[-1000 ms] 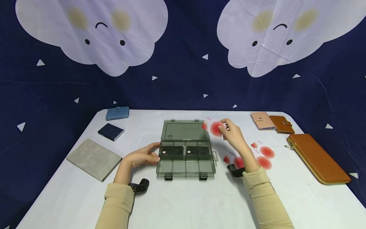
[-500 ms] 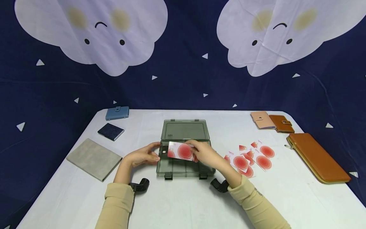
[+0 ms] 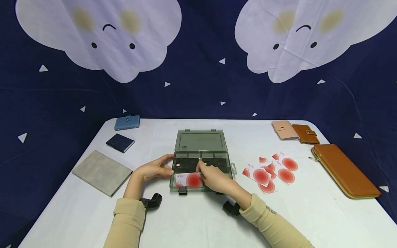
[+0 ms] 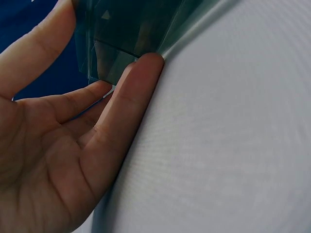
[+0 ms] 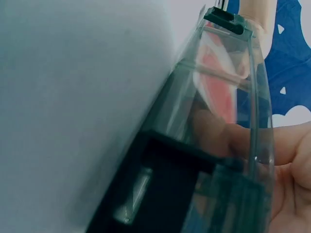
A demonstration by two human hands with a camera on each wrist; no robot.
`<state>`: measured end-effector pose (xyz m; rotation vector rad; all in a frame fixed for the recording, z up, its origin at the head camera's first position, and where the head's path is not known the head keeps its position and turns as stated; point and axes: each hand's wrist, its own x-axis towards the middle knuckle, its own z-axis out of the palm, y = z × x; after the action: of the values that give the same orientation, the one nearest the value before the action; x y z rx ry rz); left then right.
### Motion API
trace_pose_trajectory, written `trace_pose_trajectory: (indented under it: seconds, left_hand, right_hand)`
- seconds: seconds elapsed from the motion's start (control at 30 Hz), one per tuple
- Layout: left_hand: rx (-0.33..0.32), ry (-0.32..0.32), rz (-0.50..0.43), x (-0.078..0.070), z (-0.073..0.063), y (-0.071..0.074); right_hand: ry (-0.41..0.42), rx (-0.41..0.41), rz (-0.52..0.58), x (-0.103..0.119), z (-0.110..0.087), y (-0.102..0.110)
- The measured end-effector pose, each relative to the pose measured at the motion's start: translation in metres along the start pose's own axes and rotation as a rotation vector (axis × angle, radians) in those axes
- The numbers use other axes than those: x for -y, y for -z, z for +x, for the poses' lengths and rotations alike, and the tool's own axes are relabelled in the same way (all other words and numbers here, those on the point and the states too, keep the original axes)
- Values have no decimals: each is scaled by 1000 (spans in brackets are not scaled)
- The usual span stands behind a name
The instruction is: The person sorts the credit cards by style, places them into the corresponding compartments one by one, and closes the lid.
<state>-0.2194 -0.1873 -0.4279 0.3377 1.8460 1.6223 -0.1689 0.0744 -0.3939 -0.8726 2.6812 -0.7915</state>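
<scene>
Seemingly placing a card [image 3: 187, 179] at the box [image 3: 201, 142] front, pinching it with right grip [image 3: 215, 176], steadying the box with left grip [image 3: 155, 169], probably needing release next.

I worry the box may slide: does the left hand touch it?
Touching. The left wrist view shows the left hand with fingertips against the side of the green box.

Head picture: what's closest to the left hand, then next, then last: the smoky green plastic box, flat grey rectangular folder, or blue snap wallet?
1. Smoky green plastic box: touching the left hand, on its right.
2. Flat grey rectangular folder: left side.
3. Blue snap wallet: farther, back left.
</scene>
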Motion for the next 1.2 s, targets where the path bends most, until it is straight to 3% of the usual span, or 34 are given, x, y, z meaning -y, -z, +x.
trace_pose_trajectory:
  seconds: [0.2, 0.5, 0.63, 0.77, 0.97, 1.07, 1.2]
  left_hand:
    - [-6, 7, 6, -1, 0, 0]
    - [-5, 16, 4, -1, -1, -1]
    - [-5, 15, 6, -1, 0, -1]
    - [0, 13, 4, 0, 0, -1]
    - [3, 13, 8, 1, 0, -1]
    - [2, 6, 18, 1, -1, 0]
    - [0, 5, 23, 0, -1, 0]
  right_hand:
    - [-46, 52, -22, 1, 2, -3]
    - [-34, 94, -30, 1, 2, -1]
    - [-7, 16, -21, -1, -3, 12]
    - [2, -133, -5, -9, -14, 34]
    - [-73, -351, 45, -41, -36, 68]
    - [-131, -373, 61, -60, -42, 80]
    - [-203, -320, 86, -84, -46, 87]
